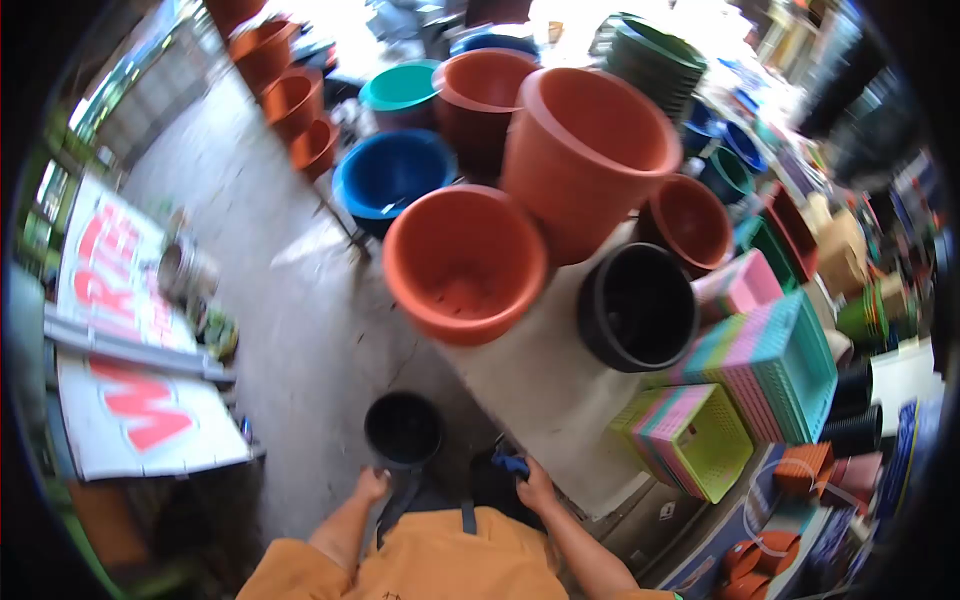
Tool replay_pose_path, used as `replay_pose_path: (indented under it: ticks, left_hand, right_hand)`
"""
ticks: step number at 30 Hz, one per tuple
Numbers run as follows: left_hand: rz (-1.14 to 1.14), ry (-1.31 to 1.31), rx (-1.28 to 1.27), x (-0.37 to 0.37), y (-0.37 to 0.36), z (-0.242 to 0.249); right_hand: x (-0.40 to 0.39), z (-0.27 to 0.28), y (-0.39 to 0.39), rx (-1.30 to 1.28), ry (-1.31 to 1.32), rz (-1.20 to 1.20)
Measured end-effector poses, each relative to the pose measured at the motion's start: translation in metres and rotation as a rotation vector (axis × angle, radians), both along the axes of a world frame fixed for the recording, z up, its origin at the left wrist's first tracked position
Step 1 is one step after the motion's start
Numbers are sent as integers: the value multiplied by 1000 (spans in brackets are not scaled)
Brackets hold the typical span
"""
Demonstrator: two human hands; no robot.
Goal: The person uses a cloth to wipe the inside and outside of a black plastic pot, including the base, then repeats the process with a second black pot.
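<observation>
My left hand (372, 486) is low in the middle of the view, fingers closed at the near left edge of a round black pot (403, 430). The pot's open mouth faces up toward me. To the right, beside the table's edge, my right hand (536, 488) is wrapped round a crumpled blue cloth (511, 464). On the table (545, 400) ahead stand an orange pot (465, 265), a taller orange pot (590, 150) and another black pot (638, 307).
Stacked pastel baskets (765, 370) and lime-green baskets (705, 445) line the table's right side. Farther back are a blue basin (395, 175) and stacked dark green pots (655, 60). Concrete floor (300, 330) runs along the left, beside a white sign (130, 410) with red letters.
</observation>
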State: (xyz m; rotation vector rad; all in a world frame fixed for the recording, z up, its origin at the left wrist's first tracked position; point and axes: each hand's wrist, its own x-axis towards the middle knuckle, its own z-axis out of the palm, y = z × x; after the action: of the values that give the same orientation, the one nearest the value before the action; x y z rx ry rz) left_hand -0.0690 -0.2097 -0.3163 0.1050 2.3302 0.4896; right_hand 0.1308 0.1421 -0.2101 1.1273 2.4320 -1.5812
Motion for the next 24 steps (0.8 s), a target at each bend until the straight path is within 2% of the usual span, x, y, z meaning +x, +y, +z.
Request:
replay_pose_path:
  ticks: [4, 9, 14, 19, 21, 24]
  left_hand:
    - [216, 6, -24, -14, -72, 24]
    - [469, -19, 141, -12, -121, 11]
    - [570, -125, 217, 1, -138, -29]
    - [605, -230, 218, -6, -131, -87]
    - [537, -225, 158, -22, -126, -108]
    - [569, -212, 175, -44, -117, -155]
  right_hand:
    - [-33, -14, -54, 15, -146, 60]
    - [-71, -51, -96, 65, -283, 146]
    - [-124, -80, -110, 100, -453, 219]
    - [-196, -130, -128, 110, -470, 407]
    - [-220, -175, -134, 113, -472, 497]
    - [-262, -234, -149, 154, -491, 681]
